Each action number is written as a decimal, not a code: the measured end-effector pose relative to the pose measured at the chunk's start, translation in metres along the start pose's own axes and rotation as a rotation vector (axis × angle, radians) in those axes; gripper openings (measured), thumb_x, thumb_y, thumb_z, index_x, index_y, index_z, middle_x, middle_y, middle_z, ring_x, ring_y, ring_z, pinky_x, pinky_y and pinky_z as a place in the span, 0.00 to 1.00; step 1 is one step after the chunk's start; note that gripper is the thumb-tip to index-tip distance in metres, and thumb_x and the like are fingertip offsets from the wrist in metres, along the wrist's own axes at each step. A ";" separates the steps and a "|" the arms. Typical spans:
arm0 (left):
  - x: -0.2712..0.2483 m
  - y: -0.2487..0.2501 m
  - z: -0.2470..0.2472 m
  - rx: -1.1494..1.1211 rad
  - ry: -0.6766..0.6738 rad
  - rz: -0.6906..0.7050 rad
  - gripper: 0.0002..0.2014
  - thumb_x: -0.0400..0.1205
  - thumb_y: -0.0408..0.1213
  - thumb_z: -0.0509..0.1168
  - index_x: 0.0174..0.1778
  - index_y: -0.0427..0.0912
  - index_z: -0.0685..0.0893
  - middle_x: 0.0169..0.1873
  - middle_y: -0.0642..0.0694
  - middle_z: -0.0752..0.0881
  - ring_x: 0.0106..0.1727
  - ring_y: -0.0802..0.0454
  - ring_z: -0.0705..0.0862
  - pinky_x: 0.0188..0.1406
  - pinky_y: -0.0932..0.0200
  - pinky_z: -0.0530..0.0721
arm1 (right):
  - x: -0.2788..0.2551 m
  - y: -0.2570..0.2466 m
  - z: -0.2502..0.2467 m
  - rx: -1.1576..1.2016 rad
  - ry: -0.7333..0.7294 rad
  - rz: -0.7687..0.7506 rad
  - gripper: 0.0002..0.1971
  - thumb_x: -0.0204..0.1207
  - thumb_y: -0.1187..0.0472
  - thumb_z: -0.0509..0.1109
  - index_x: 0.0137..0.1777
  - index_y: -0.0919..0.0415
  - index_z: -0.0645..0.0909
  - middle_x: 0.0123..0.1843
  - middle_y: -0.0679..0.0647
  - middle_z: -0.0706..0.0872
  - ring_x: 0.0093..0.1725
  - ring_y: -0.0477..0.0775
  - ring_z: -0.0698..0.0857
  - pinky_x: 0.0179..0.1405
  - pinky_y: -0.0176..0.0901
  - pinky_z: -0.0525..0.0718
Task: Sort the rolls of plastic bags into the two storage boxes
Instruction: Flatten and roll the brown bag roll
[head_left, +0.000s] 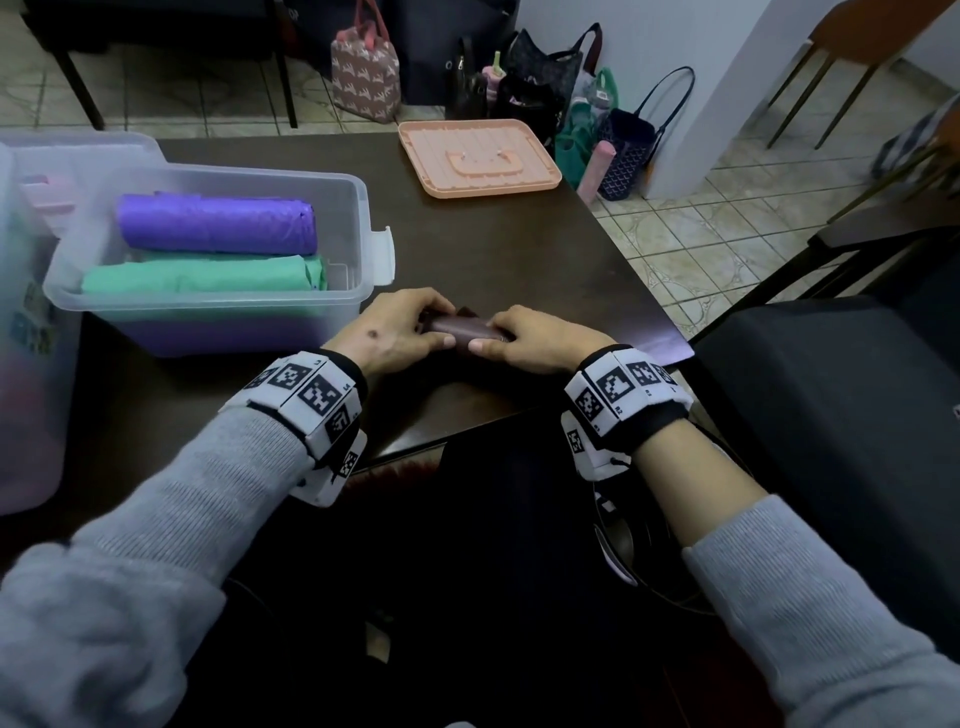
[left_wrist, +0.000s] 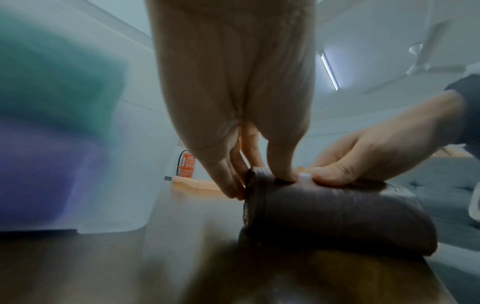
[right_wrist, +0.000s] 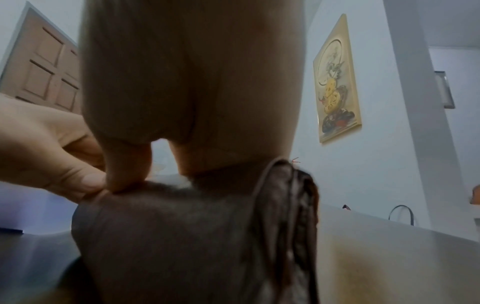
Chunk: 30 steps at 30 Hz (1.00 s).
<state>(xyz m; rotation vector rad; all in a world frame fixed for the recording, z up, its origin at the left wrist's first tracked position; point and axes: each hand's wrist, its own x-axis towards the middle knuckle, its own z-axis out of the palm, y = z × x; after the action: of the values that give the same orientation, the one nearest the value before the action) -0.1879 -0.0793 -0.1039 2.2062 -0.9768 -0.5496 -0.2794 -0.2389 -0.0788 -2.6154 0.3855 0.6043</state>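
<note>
Both hands' fingers (head_left: 436, 304) pinching dark, glossy brown roll (head_left: 462, 326) on table (head_left: 519, 249).

**Background clutter, off-task**

I'm seeing a peach tray (head_left: 480, 158) sitting flat at the far edge of the dark table (head_left: 519, 260). Several handbags (head_left: 540, 83) are standing on the tiled floor (head_left: 691, 228) beyond it, next to a white pillar (head_left: 727, 93). A framed picture (right_wrist: 336, 82) is hanging on the wall. An orange fire extinguisher (left_wrist: 186, 165) is showing in the left wrist view.
</note>
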 end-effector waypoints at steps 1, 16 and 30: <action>0.001 -0.001 0.001 -0.021 0.018 -0.017 0.19 0.78 0.37 0.71 0.65 0.44 0.81 0.60 0.45 0.85 0.62 0.50 0.82 0.64 0.62 0.75 | 0.002 0.001 0.000 0.039 -0.001 0.011 0.25 0.80 0.43 0.62 0.69 0.60 0.73 0.61 0.56 0.80 0.58 0.54 0.80 0.54 0.42 0.74; 0.008 0.001 0.000 -0.008 -0.024 -0.045 0.21 0.79 0.38 0.69 0.69 0.43 0.80 0.63 0.44 0.84 0.65 0.50 0.80 0.61 0.67 0.70 | 0.014 -0.011 -0.014 0.105 -0.155 0.078 0.20 0.73 0.44 0.72 0.58 0.55 0.80 0.50 0.53 0.85 0.49 0.53 0.84 0.53 0.44 0.78; -0.019 -0.004 0.002 -0.228 0.057 -0.175 0.26 0.82 0.41 0.66 0.74 0.34 0.72 0.68 0.41 0.80 0.70 0.49 0.77 0.69 0.63 0.71 | -0.004 -0.016 0.015 0.306 0.225 -0.006 0.20 0.71 0.47 0.75 0.57 0.59 0.84 0.50 0.54 0.87 0.51 0.51 0.84 0.51 0.42 0.79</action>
<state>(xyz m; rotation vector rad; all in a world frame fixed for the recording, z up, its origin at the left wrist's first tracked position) -0.1992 -0.0630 -0.1057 2.1001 -0.6606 -0.6408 -0.2829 -0.2170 -0.0839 -2.3914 0.4969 0.2263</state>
